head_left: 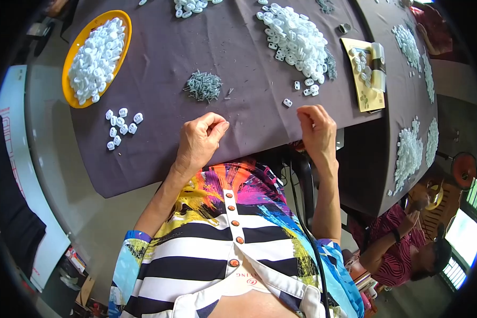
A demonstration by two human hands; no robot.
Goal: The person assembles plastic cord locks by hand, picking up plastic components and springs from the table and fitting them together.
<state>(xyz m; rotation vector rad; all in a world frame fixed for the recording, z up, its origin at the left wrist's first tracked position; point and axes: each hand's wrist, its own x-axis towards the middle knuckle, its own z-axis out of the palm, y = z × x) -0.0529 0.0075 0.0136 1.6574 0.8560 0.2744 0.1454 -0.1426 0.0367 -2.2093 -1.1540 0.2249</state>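
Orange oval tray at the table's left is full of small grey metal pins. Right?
Wrong contents: the orange oval tray is full of small white pieces. The head view shows the grey metal pins piled beyond the left hand.

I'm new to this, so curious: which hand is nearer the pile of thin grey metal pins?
The left hand: it is just on the near side of the pin pile. The right hand is farther off, toward the right.

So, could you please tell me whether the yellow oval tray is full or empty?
Full: in the tray, small white pieces lie heaped.
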